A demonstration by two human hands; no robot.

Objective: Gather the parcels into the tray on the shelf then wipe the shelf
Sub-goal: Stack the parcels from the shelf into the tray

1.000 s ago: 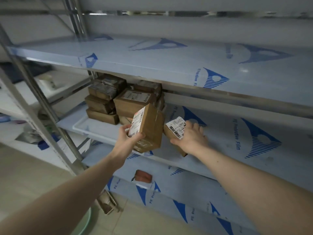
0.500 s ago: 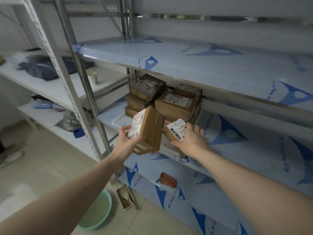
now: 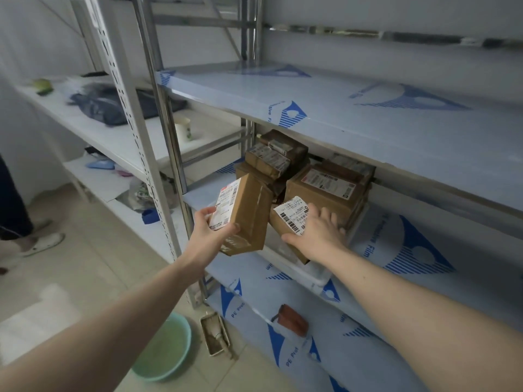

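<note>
My left hand (image 3: 210, 233) grips a brown cardboard parcel (image 3: 249, 213) with a white label, held upright in front of the middle shelf (image 3: 424, 267). My right hand (image 3: 317, 236) lies on a smaller labelled parcel (image 3: 288, 219) and holds it tilted over the front rim of the white tray (image 3: 311, 275). Behind them, several brown parcels (image 3: 325, 190) are stacked in the tray, under the upper shelf (image 3: 368, 114). Most of the tray is hidden by the parcels and my hands.
The shelves carry blue protective film. A brown object (image 3: 291, 321) lies on the lower shelf. On the floor stand a green basin (image 3: 161, 352) and a small dirty tray (image 3: 216, 336). A white rack (image 3: 93, 131) at left holds a dark bag and a cup. A person's foot (image 3: 42, 243) shows far left.
The view has swung left, so the shelf and stacked parcels sit further right. Both hands keep their parcels and have moved left along the shelf up to the stacked parcels.
</note>
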